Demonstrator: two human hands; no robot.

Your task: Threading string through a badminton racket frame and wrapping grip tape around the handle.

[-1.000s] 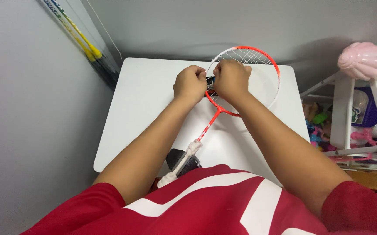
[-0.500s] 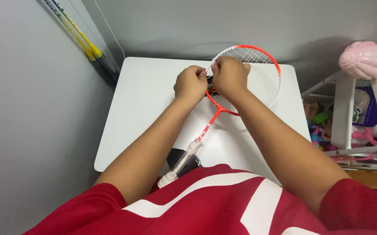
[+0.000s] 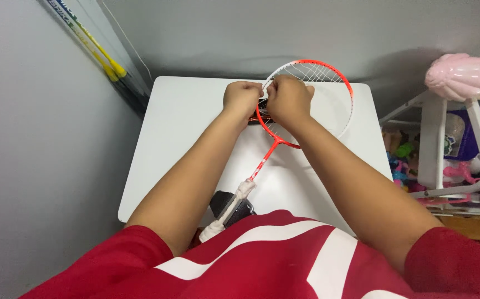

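Nothing has shifted: left hand [image 3: 241,98] and right hand [image 3: 289,99] keep fingers pinched on the racket [image 3: 305,99] strings.

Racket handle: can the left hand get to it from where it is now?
Probably yes. The left hand is at the racket rim; the white-wrapped handle lies uncovered at the table edge, beside that forearm.

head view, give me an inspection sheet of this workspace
surface: white table, set in a grey wall corner
job's things: red and white badminton racket lying on the table, white-wrapped handle reaching toward the person
clutter: dark object under the handle at the near table edge
hands: left hand and right hand both closed at the frame's left side, on the strings
cables: nothing seen
surroundings: yellow-tipped rackets leaning in the corner; white rack with toys, pink shell-shaped item on top
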